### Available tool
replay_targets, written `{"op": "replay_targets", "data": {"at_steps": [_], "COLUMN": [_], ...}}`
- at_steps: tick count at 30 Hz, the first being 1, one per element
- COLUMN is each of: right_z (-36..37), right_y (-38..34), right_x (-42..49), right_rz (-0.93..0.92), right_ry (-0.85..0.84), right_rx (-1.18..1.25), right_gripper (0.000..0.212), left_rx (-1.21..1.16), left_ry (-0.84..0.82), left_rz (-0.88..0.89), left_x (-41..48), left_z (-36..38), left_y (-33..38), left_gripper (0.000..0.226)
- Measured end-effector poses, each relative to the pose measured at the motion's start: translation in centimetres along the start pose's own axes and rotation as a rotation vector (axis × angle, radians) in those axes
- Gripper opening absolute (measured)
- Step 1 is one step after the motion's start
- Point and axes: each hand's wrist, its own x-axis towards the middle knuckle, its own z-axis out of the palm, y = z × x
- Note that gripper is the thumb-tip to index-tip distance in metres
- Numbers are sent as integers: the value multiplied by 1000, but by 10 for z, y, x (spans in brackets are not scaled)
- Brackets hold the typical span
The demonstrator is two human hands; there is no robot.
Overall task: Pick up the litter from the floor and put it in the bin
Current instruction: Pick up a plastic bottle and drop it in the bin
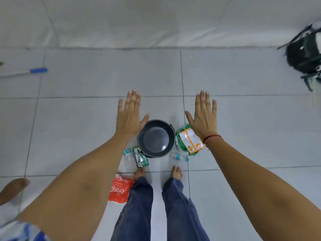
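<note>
A person stands barefoot on a grey tiled floor (104, 75) with both arms stretched forward and down, the left hand (129, 113) and right hand (204, 115) flat, palms down, fingers extended and close together, thumbs angled inward, holding nothing. Between the hands, just ahead of the feet, sits a dark round bin (155, 138), open and apparently with nothing in it. Litter rings it: a green-and-orange snack packet (189, 140) lies just right of the bin, partly beneath the right wrist, its long axis running roughly away from the feet and tilted toward the bin; a clear plastic bottle (179, 157) lies near the right foot, its length running left to right. On the other side, a small green wrapper (140, 157) rests against the bin's near-left edge beside another crushed clear bottle (128, 154), while a red plastic bag (119, 189) lies beside the left leg, nearest the body. Nothing has yet been collected. The snack packet sits almost directly under the right hand, making that hand the likelier one to start, with a short drop and a sideways carry leftward to the bin. A black backpack (305, 54) and a blue-handled tool (37, 70) lie well apart, near the frame's edges.
</note>
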Motion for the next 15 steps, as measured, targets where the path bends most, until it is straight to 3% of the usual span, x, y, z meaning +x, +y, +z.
{"op": "replay_targets", "data": {"at_steps": [4, 8, 11, 15], "right_z": [139, 276, 377, 455], "right_y": [23, 35, 34, 26], "right_x": [-24, -49, -62, -68], "right_rz": [76, 82, 71, 79], "right_ry": [-148, -345, -488, -598], "right_rx": [22, -8, -10, 14], "right_gripper": [64, 56, 44, 28], "left_rx": [30, 55, 31, -48], "left_ry": [-158, -196, -170, -85], "left_rz": [-56, -66, -80, -167], "left_x": [-25, -29, -18, 1], "left_z": [140, 260, 336, 380], "left_y": [-7, -25, -38, -42], "left_gripper": [82, 81, 80, 77]}}
